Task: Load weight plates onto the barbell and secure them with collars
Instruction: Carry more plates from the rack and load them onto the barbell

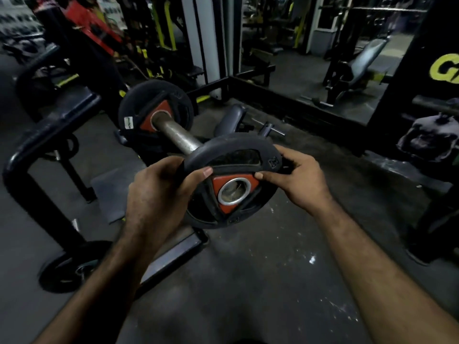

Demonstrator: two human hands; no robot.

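Note:
A small black weight plate [231, 155] with a red triangular hub and a steel-ringed centre hole is held between both hands at the end of the barbell sleeve [175, 134]. My left hand [159, 192] grips its left rim, thumb across the face. My right hand [295, 177] grips the right rim, thumb on the red hub. The plate tilts towards me and hides the sleeve's tip. A larger black plate [139, 100] with the same red hub sits far up the sleeve.
A black bench frame [37, 142] stands at the left, and another plate [62, 269] lies on the floor beneath it. A black rack base [285, 100] crosses behind. A small bar attachment [270, 127] lies on the grey floor beyond the plate.

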